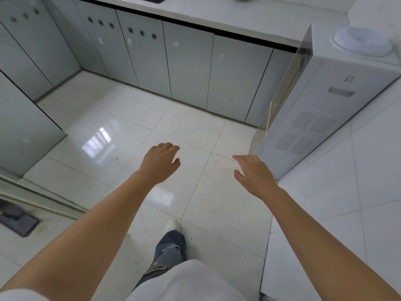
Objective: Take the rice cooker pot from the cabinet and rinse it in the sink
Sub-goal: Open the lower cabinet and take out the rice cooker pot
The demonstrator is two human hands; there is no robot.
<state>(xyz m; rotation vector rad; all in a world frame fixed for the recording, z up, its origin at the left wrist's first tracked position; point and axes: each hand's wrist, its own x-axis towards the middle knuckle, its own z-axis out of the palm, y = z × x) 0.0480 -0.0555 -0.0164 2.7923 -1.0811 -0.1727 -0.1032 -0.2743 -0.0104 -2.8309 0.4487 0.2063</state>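
Rice cooker pot: not in view; we judge it sits behind one of the closed cabinet doors [188, 61] under the counter edge. Left hand [159, 164] and right hand [252, 172]: ours, empty, fingers loosely spread, held out over the floor tiles [121, 109]. Door stickers [175, 43]: unreadable. Water dispenser [314, 109], right: print illegible.

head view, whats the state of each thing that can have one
cabinet doors: all shut
left hand: open, holding nothing
right hand: open, holding nothing
water dispenser: upright, no bottle on top
rice cooker pot: not in view
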